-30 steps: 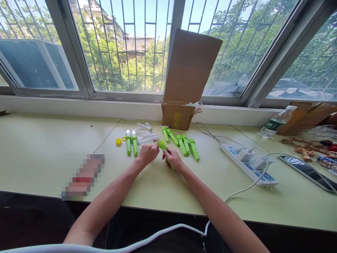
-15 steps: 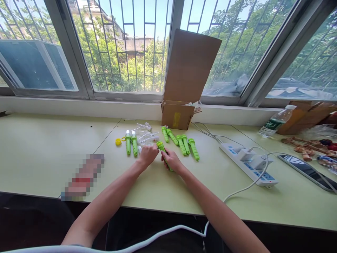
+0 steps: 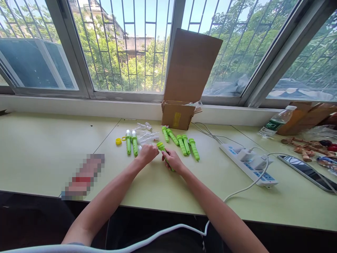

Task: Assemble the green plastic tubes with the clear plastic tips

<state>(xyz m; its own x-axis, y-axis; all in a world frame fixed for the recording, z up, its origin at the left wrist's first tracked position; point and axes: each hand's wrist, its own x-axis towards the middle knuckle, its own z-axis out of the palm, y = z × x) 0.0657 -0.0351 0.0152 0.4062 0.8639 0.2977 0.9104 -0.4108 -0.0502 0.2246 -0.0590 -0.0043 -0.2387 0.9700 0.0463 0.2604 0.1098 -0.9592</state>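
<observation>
My right hand (image 3: 173, 161) is wrapped round a green ribbed plastic tube (image 3: 160, 145), its wider end tilted up toward my other hand. Close beside that end, my left hand (image 3: 148, 154) is closed in a fist; whatever its fingers hold is hidden. To the left lie two green tubes with white tops (image 3: 134, 143), near a yellow ring-shaped cap (image 3: 118, 141). Several clear plastic pieces (image 3: 146, 136) are scattered behind my left hand. Beyond my right hand rests a group of several more green ribbed tubes (image 3: 194, 150).
An open cardboard box (image 3: 175, 116) stands against the window sill. On the right are a white power strip (image 3: 247, 165) with cables, a phone (image 3: 306, 172), a water bottle (image 3: 277, 121) and wooden pieces (image 3: 302, 151). A blurred-out flat item (image 3: 84, 177) lies at left.
Almost nothing differs. Both hands keep their places by the green tube, with only a very slight shift of the view.
</observation>
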